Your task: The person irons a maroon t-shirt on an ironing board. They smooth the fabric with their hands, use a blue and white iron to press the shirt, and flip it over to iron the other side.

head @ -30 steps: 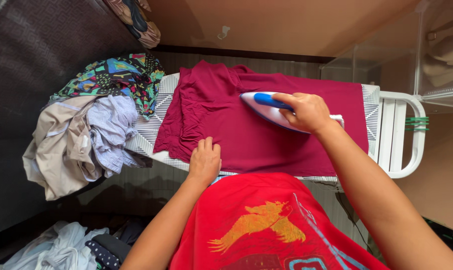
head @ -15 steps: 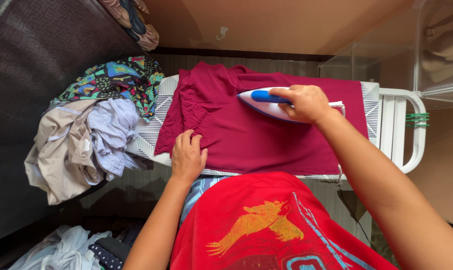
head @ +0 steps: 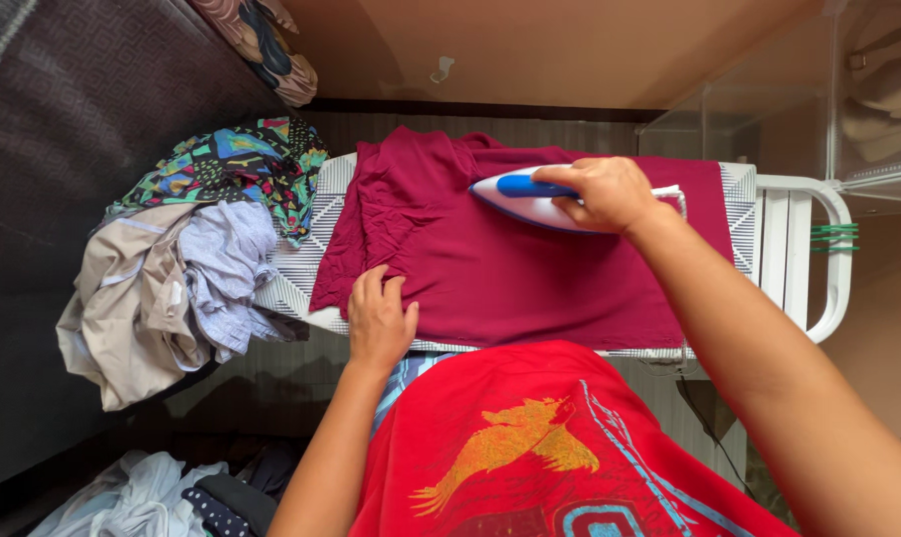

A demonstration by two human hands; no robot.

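Observation:
A dark red garment (head: pixel 510 259) lies spread over a patterned ironing board (head: pixel 296 264). My right hand (head: pixel 602 192) grips the blue handle of a white iron (head: pixel 520 202), which rests on the garment's far middle. My left hand (head: pixel 379 320) lies flat on the garment's near left edge, fingers spread, pressing the cloth down. The garment's left part is bunched in folds.
A pile of clothes (head: pixel 177 268), beige, pale blue and a bright multicoloured print, hangs over the board's left end. The board's white metal rest (head: pixel 818 259) sticks out at the right. More clothes (head: pixel 162 492) lie on the floor lower left. A dark sofa (head: pixel 63 119) stands at left.
The iron has slid slightly away toward the far edge of the garment. My left hand has shifted left along the near edge, then settled.

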